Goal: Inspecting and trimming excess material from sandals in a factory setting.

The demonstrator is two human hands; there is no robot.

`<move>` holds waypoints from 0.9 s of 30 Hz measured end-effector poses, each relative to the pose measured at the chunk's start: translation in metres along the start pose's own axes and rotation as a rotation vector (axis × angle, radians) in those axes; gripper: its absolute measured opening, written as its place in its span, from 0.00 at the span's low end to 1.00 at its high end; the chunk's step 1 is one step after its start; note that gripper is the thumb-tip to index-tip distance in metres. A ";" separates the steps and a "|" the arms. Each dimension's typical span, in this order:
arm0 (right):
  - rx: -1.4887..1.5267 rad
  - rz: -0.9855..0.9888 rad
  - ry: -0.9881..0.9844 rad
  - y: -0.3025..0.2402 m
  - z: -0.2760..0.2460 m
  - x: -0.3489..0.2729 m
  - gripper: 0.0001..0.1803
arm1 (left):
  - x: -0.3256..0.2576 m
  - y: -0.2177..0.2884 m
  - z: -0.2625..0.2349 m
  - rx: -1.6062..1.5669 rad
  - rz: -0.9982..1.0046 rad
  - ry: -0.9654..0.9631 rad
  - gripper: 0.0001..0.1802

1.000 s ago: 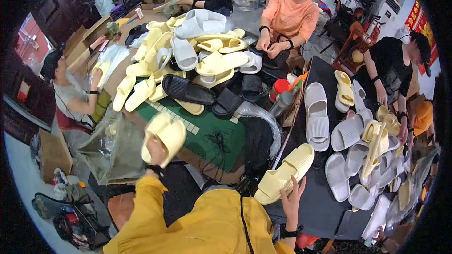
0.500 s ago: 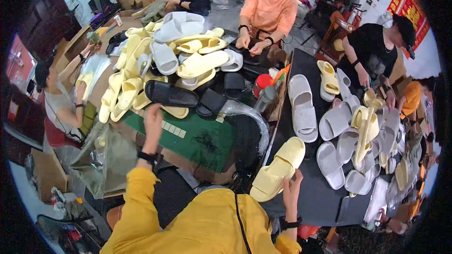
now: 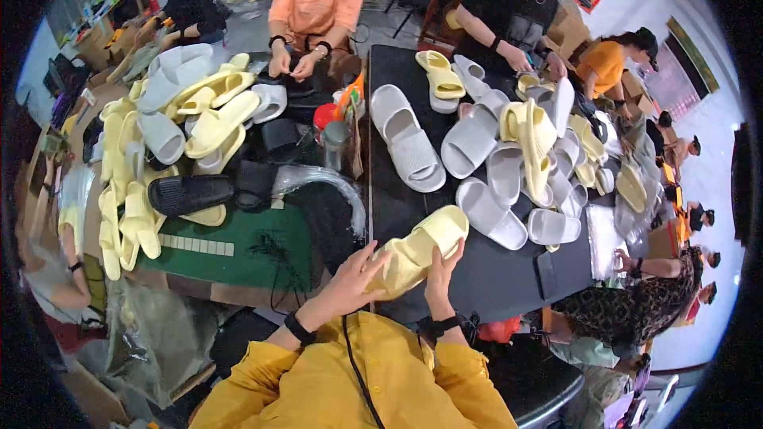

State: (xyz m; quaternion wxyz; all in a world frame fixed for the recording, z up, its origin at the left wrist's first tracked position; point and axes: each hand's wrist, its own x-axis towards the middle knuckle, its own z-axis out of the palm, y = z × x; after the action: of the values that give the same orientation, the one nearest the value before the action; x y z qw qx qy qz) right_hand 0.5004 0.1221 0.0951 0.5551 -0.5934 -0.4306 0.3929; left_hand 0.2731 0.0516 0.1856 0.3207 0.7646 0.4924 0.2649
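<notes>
A pale yellow slide sandal is between my two hands, over the near edge of the black table. My left hand grips its heel end, fingers lying along the side. My right hand holds its right side near the strap, thumb on top. The ribbed strap points away from me to the right. The underside of the sandal is hidden. To the left of my hands lies a green mat with a row of small pale stickers. A black slide rests at the mat's far edge.
Yellow and grey slides lie heaped on the left table. More grey slides and yellow ones cover the black table. A bundle of clear strands and a red-lidded jar sit between. Several co-workers sit around.
My left hand has come from the black slide on the left to the yellow slide, which it now holds together with my right hand. The view has turned to the right.
</notes>
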 end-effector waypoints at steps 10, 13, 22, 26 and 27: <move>-0.265 0.290 -0.022 -0.009 -0.047 -0.048 0.51 | 0.021 0.008 0.045 0.255 0.003 -0.119 0.49; -0.670 -0.109 0.071 0.009 -0.053 -0.036 0.52 | 0.020 0.002 0.055 0.244 -0.032 -0.122 0.44; -0.705 -0.044 -0.114 -0.010 -0.059 -0.014 0.50 | 0.019 0.005 0.052 0.460 0.163 -0.024 0.33; -0.753 -0.112 -0.028 -0.025 -0.063 -0.024 0.49 | 0.018 0.001 0.048 0.399 0.213 -0.081 0.32; -0.752 -0.109 -0.024 -0.025 -0.063 -0.024 0.49 | 0.019 0.002 0.048 0.458 0.258 -0.043 0.29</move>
State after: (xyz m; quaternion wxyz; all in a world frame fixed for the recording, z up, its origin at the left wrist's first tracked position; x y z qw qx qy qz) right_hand 0.5508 0.0793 0.1244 0.3135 -0.7272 -0.5821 0.1846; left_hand 0.3160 0.0571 0.1572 0.1133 0.8792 0.4308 0.1692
